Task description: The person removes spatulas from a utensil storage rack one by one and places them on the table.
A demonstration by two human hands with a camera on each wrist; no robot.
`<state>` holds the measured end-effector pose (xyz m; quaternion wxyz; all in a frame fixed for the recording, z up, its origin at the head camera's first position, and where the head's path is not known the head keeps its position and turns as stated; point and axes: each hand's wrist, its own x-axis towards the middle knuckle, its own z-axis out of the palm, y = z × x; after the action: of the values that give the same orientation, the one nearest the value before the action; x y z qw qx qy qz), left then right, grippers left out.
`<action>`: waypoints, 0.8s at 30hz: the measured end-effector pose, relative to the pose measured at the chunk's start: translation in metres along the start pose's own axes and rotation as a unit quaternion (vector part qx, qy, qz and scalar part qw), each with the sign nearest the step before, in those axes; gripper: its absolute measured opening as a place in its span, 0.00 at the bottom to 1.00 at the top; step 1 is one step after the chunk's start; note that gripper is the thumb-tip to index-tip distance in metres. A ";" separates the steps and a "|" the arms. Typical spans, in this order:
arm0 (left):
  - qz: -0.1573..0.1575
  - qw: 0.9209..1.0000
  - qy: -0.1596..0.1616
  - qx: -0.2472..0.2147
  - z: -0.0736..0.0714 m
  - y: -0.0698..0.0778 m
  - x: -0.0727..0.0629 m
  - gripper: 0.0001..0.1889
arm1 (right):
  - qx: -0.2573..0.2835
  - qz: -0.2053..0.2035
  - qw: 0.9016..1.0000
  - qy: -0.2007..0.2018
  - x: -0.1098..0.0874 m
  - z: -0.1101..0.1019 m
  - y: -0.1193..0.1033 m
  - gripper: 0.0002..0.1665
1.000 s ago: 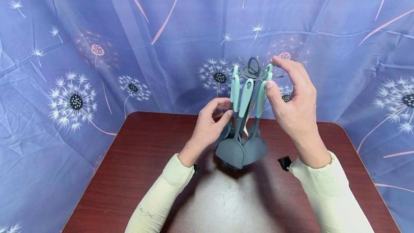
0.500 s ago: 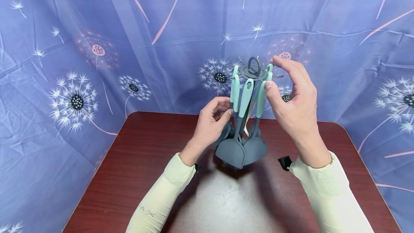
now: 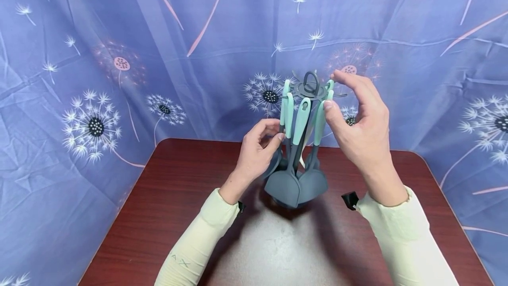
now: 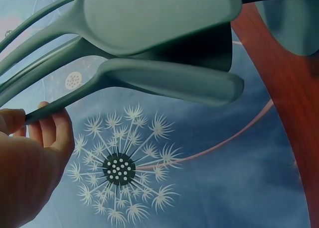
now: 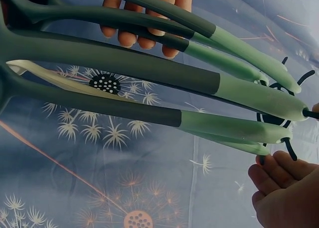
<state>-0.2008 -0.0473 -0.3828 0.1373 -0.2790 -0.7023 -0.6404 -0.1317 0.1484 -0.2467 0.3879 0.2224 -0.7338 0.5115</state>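
Note:
A carousel rack (image 3: 309, 88) with a ring on top stands on the table, hung with several kitchen utensils with mint handles and dark grey ends. A wide turner (image 3: 282, 187) hangs at its front. My left hand (image 3: 255, 149) pinches the dark shaft of a utensil on the left side; in the left wrist view that utensil (image 4: 172, 81) has a long head seen nearly edge-on. My right hand (image 3: 363, 122) is at the rack's upper right, thumb at a front handle (image 3: 320, 120) and index finger at a rear handle's end, with hooks between them in the right wrist view.
The dark red wooden table (image 3: 166, 193) has the rack toward its back. Close behind and at both sides hangs a blue curtain (image 3: 222, 25) with dandelion prints. A cream-coloured utensil (image 5: 65, 81) hangs among the dark shafts.
The left-side utensil's handle has shifted slightly left, with my left thumb and fingers still on its shaft. My right hand stays in nearly the same place.

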 end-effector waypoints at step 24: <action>0.001 1.000 0.017 0.007 -0.007 0.004 0.002 0.15 | 0.010 0.005 1.000 0.003 -0.001 -0.004 0.032 0.28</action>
<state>-0.2011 -0.0537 -0.3775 0.1521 -0.2677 -0.7037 -0.6403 -0.1523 0.1642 -0.2651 0.3855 0.2215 -0.7283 0.5215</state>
